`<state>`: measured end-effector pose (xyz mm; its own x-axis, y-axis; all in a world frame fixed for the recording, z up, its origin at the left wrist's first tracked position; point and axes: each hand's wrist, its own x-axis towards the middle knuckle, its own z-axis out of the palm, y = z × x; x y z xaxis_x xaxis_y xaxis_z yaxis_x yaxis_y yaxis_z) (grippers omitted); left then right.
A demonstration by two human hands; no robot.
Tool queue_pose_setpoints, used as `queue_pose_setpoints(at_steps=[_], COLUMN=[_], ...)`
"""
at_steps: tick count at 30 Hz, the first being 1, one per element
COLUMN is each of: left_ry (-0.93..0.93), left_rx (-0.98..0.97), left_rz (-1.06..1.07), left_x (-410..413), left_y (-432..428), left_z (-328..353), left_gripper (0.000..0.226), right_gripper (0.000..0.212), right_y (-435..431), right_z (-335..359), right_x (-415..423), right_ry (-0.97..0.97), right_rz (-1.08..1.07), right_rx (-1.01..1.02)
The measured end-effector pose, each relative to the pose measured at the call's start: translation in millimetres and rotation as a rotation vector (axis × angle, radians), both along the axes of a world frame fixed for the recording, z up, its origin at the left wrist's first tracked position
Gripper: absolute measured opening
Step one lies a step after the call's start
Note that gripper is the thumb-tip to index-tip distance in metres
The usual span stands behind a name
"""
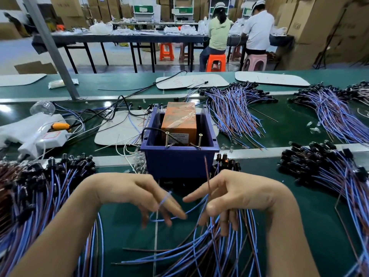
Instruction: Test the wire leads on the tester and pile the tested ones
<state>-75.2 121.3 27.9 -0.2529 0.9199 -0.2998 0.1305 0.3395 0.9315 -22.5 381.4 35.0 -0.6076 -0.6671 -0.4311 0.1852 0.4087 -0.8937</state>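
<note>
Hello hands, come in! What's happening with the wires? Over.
Left hand: blue wire looped over a finger. Right hand pinches brown wire, tip up, short of tester. Nothing between.
</note>
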Motion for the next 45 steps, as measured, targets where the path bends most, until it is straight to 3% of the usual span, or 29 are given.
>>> queue_pose_setpoints(at_steps=[4, 7, 8, 10, 11, 12, 16, 19, 23, 27, 30, 33, 37, 42, 45], left_ry=[-0.146, -0.1, 0.044, 0.535, 0.75, 0.852, 0.817, 0.877, 0.859, 0.875, 0.89, 0.919, 0.991, 1.0, 0.964], left_rx=[0.227, 0.17, 0.051, -0.393, -0.667, -0.862, -1.107, -1.14, -0.991, -0.757, -0.583, -0.5, -0.316, 0.062, 0.467], left_rz=[-0.046, 0.27, 0.485, 0.956, 1.087, 1.14, 1.026, 1.047, 1.062, 1.144, 1.183, 1.18, 1.231, 1.338, 1.125], left_x=[0, -10, -17, -32, -39, -43, -44, -41, -41, -39, -35, -32, -25, -3, 29], left_y=[-7, -38, -51, -77, -88, -95, -90, -82, -81, -82, -83, -78, -63, -34, -8], left_z=[10, 19, 20, 11, 4, -4, -25, -30, -25, -11, -3, 2, 11, 57, 94], left_gripper=[0.066, 0.059, 0.051, 0.033, 0.028, 0.026, 0.039, 0.036, 0.016, 0.019, 0.021, 0.018, 0.012, 0.013, 0.02], right_gripper=[0.081, 0.068, 0.063, 0.06, 0.061, 0.064, 0.066, 0.071, 0.067, 0.059, 0.068, 0.049, 0.018, 0.029, 0.05], right_y=[6, 8, 9, 9, 9, 9, 4, -2, -8, -11, -14, -18, -31, -52, -64], right_z=[3, -4, -7, -11, -12, -13, -13, -12, -13, -12, -11, -11, -4, 11, 23], right_x=[2, 0, 0, -1, -2, -2, -4, -4, -5, -7, -8, -9, -10, 0, 5], right_ry=[0.062, 0.1, 0.115, 0.127, 0.126, 0.126, 0.132, 0.132, 0.154, 0.197, 0.224, 0.262, 0.296, 0.173, -0.006], right_rz=[-0.036, -0.174, -0.207, -0.252, -0.272, -0.282, -0.281, -0.257, -0.254, -0.229, -0.236, -0.272, -0.395, -0.395, -0.318], right_rx=[-0.117, -0.003, 0.062, 0.161, 0.188, 0.203, 0.213, 0.223, 0.244, 0.268, 0.274, 0.252, 0.051, -0.275, -0.46])
